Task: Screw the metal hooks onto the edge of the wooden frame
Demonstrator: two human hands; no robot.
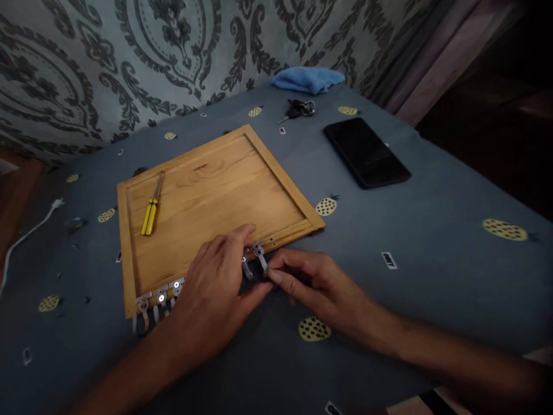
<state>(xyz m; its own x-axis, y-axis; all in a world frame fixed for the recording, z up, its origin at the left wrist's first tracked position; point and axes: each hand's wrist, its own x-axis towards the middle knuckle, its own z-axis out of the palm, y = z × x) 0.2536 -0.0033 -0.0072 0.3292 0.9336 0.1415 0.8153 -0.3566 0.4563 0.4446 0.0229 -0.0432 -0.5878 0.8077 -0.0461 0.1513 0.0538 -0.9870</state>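
While right-hand fingers (276, 277) pinch a metal hook (261, 257) — tablecloth lettering (389, 261) blurs.

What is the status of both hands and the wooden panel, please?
Right hand: fingers on a metal hook. Left hand: over near edge of wooden panel. Screwdriver on panel, clear of both hands.

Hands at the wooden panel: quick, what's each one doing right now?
Left hand: over the near edge of the wooden panel; whether it grips anything cannot be told.
Right hand: closed, fingertips pinching the lower end of a metal hook.
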